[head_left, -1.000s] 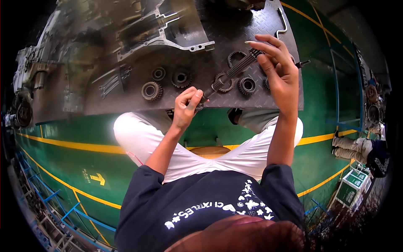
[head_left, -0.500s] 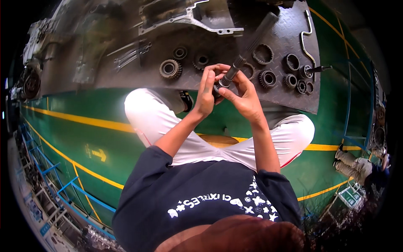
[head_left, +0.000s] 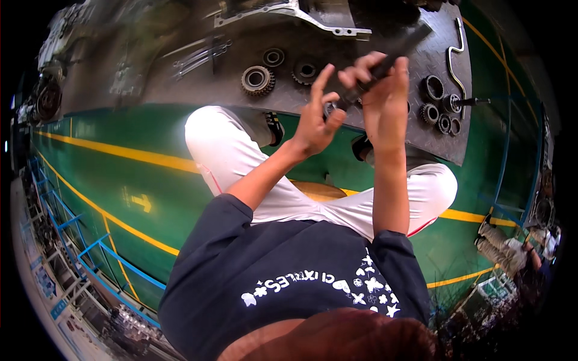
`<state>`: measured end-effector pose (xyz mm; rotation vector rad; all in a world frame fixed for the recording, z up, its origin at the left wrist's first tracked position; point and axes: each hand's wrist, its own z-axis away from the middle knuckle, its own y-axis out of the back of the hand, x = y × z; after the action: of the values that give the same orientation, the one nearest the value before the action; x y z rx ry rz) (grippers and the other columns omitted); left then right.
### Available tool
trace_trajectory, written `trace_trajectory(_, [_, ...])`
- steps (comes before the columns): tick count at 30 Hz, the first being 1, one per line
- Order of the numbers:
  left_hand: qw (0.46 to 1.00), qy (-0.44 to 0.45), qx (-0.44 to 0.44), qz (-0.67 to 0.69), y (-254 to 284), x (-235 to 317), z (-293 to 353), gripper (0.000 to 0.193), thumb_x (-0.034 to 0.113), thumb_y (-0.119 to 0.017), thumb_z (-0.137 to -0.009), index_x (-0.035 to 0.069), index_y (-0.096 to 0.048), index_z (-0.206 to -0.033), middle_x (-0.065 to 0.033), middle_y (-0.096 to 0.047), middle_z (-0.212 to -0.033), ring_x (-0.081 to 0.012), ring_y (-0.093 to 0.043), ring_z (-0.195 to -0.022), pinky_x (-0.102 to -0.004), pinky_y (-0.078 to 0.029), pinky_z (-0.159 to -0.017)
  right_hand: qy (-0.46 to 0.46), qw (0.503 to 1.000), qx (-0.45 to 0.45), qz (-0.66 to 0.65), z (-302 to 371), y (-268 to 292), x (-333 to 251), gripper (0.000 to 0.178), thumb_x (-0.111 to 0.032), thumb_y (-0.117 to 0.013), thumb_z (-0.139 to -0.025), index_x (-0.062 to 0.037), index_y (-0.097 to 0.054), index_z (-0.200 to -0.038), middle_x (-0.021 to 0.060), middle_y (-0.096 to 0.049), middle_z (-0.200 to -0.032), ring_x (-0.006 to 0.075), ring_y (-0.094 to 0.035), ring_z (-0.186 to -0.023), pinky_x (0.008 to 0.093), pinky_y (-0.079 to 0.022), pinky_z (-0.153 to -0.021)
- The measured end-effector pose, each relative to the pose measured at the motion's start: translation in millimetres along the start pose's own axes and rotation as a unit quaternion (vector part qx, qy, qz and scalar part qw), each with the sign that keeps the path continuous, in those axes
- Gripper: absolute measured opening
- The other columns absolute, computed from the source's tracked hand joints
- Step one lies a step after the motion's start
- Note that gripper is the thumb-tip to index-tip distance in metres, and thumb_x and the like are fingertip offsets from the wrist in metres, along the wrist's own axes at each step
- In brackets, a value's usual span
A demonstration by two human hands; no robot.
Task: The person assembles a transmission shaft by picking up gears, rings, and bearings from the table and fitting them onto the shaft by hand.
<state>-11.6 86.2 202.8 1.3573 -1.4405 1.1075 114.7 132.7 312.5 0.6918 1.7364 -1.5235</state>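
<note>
While a long, dark shaft slants over the near side of a metal table, a seated person's right hand wraps around its middle section. Slim and straight, the shaft looks nearly black beside the fingers and greyer toward its blunt upper end, which points away to the upper right; blur smears its surface, so finer details cannot be made out. The left hand, thumb and fingers parted, is at the shaft's lower end, though whether it grips the metal cannot be told. To the left on the table sit a toothed gear with a bright hub and a smaller ring behind it. To the right, a dark ring and a small gear lie near a bent metal pipe. A pale metal housing occupies the far side.
</note>
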Motion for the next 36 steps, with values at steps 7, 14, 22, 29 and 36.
trace_trajectory(7, [0.988, -0.062, -0.057, -0.131, -13.4, 11.7, -29.1, 0.063, 0.041, -0.072, -0.097, 0.004, -0.050, -0.143, -0.0257, -0.067, -0.113, -0.0493, -0.064, -0.103, -0.0482, -0.053, -0.089, 0.101, 0.989, -0.023, 0.103, 1.6, -3.2, -7.9, 0.040, -0.035, -0.066, -0.106, -0.0077, -0.055, -0.079, -0.0061, -0.051, -0.070, 0.0024, -0.040, -0.061, 0.0238, -0.029, -0.054])
trace_trajectory(14, [0.980, 0.010, -0.090, -0.175, 3.4, 4.3, -32.1, 0.051, 0.004, -0.071, -0.089, 0.000, -0.055, -0.137, -0.0223, -0.067, -0.122, -0.0411, -0.067, -0.113, -0.0440, -0.054, -0.095, 0.069, 0.976, -0.049, 0.203, -12.2, -5.7, 9.1, 0.041, -0.023, -0.076, -0.099, -0.0054, -0.054, -0.068, -0.0087, -0.049, -0.066, 0.0017, -0.042, -0.063, 0.0252, -0.034, -0.054])
trace_trajectory(22, [0.988, -0.050, -0.049, -0.137, -9.0, -16.5, -39.4, 0.042, 0.006, -0.068, -0.095, 0.000, -0.056, -0.134, -0.0148, -0.070, -0.108, -0.0297, -0.070, -0.098, -0.0379, -0.055, -0.086, 0.031, 0.964, -0.090, 0.250, -16.6, -8.1, 6.6, 0.037, -0.026, -0.077, -0.098, -0.0019, -0.061, -0.074, -0.0073, -0.049, -0.069, 0.0023, -0.044, -0.067, 0.0257, -0.036, -0.057])
trace_trajectory(29, [0.994, -0.086, -0.049, -0.033, -20.0, -34.9, -47.3, 0.037, 0.007, -0.066, -0.098, 0.001, -0.057, -0.134, -0.0108, -0.070, -0.099, -0.0229, -0.069, -0.090, -0.0339, -0.054, -0.079, 0.021, 0.963, -0.101, 0.249, -13.9, 10.6, -6.5, 0.041, -0.032, -0.075, -0.098, -0.0027, -0.058, -0.075, -0.0036, -0.051, -0.067, 0.0072, -0.046, -0.065, 0.0292, -0.039, -0.058])
trace_trajectory(36, [0.996, 0.071, -0.045, -0.007, -29.8, 19.7, -61.7, 0.036, 0.008, -0.051, -0.108, 0.004, -0.055, -0.143, -0.0027, -0.062, -0.075, -0.0030, -0.050, -0.065, -0.0202, -0.041, -0.061, 0.296, 0.771, 0.118, 0.551, 10.9, 88.4, -102.7, 0.037, -0.019, -0.079, -0.092, -0.0038, -0.065, -0.123, 0.0083, -0.067, -0.121, 0.0211, -0.062, -0.115, 0.0355, -0.050, -0.098])
